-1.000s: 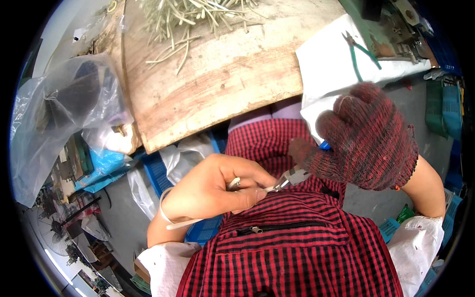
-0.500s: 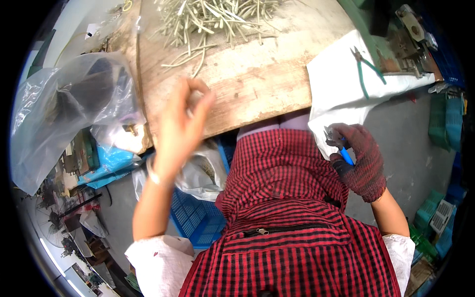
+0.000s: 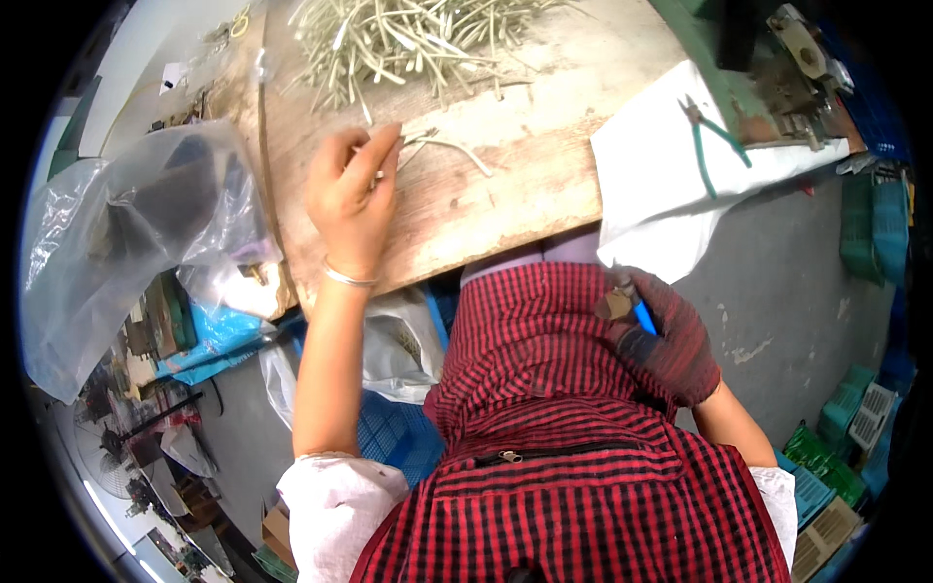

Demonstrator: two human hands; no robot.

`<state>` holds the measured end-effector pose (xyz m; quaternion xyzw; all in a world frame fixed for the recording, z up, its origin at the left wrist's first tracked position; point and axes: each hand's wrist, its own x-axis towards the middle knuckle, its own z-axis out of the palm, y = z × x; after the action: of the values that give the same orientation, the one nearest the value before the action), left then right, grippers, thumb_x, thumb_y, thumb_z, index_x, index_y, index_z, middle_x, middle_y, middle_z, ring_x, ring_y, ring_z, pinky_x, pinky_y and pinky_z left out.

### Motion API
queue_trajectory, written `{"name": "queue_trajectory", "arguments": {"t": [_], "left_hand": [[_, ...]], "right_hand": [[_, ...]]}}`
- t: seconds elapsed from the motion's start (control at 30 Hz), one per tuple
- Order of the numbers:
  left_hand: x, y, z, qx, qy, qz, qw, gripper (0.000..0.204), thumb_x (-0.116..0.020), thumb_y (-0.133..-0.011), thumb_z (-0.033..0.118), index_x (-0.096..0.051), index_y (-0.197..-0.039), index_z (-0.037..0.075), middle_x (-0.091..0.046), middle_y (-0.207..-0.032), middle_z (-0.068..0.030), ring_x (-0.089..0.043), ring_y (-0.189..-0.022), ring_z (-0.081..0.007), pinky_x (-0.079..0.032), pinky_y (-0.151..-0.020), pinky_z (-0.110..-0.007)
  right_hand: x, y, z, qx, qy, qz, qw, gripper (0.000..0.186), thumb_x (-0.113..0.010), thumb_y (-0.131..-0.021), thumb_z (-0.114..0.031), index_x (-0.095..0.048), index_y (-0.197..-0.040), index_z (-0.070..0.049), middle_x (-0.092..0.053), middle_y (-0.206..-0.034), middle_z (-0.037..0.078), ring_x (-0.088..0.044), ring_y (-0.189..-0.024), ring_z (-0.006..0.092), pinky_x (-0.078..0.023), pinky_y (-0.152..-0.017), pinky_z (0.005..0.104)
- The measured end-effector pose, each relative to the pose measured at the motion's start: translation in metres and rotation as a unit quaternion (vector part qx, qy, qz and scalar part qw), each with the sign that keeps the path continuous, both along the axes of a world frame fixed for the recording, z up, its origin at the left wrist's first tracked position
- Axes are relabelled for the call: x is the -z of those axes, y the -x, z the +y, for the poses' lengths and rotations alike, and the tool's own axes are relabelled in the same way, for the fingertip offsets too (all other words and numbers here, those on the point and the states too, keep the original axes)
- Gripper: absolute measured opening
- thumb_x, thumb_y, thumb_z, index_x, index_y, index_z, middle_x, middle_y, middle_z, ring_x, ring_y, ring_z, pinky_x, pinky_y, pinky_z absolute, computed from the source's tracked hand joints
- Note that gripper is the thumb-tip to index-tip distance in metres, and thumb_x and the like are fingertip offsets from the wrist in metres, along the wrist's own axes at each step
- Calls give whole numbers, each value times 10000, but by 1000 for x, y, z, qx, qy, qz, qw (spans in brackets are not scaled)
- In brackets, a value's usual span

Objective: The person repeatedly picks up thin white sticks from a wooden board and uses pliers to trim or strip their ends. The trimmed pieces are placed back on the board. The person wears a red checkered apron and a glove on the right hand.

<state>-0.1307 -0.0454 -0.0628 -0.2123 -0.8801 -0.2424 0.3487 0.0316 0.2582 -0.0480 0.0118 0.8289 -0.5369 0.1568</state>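
Note:
On the wooden board [image 3: 525,175] my bare left hand [image 3: 355,199] is closed, its fingertips pinching thin, pale green-white strands [image 3: 452,144] that stick out to the right. A large heap of similar strands [image 3: 389,44] lies just beyond, at the far side of the board. Their exact kind cannot be made out. My right hand [image 3: 675,340], in a dark red-grey knitted glove, is wrapped round small blue-handled pliers [image 3: 642,317] close to my lap. The glove hides most of the tool.
Green-handled pliers [image 3: 705,146] lie on a white sheet [image 3: 651,165] right of the board. A clear plastic bag [image 3: 146,233] bulges on the left. Below the board stands a blue plastic basket [image 3: 394,432]. Green and blue crates [image 3: 860,233] are at the far right.
My left hand, loosely curled and blurred before, has moved forward and closed on the strands, shifting them. My right hand with the pliers has come left and lower, nearer my lap.

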Motion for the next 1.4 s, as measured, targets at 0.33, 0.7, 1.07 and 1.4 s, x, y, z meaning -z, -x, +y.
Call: {"name": "queue_trajectory", "arguments": {"t": [0.33, 0.7, 1.07, 1.4], "left_hand": [[-64, -112, 61, 146, -436, -609, 646, 357, -581, -888, -26, -560, -1244, -15, -532, -637, 26, -492, -581, -47, -384, -546, -195], [-54, -121, 66, 144, -385, -637, 652, 378, -550, -880, -51, -572, -1254, -10, -490, -624, 55, -447, -584, -25, -346, -547, -195], [-56, -131, 69, 175, -231, -567, 771, 300, -609, -805, 26, -632, -1102, -13, -662, -837, -209, -608, -650, -241, -476, -629, -348], [-66, -134, 67, 201, -442, -715, 503, 261, -562, -920, -6, -565, -1177, -56, -522, -710, -13, -470, -595, -86, -352, -533, -228]], "right_hand": [[41, 20, -28, 99, 291, -258, 916, 403, -558, -926, -166, -508, -1289, 0, -688, -930, 81, -635, -800, 156, -506, -712, 278], [-46, 17, -21, -53, -112, 100, 987, 535, -719, -755, -100, -557, -1264, -73, -662, -983, 108, -636, -855, 277, -509, -770, 377], [-66, 46, -57, -121, -99, 253, 955, 506, -819, -653, -231, -594, -1094, -125, -638, -964, 95, -618, -867, 312, -501, -755, 385], [-50, 51, -47, 37, 63, 217, 973, 337, -667, -841, -45, -565, -1163, -40, -648, -1059, 99, -671, -922, 180, -558, -778, 288]]}}
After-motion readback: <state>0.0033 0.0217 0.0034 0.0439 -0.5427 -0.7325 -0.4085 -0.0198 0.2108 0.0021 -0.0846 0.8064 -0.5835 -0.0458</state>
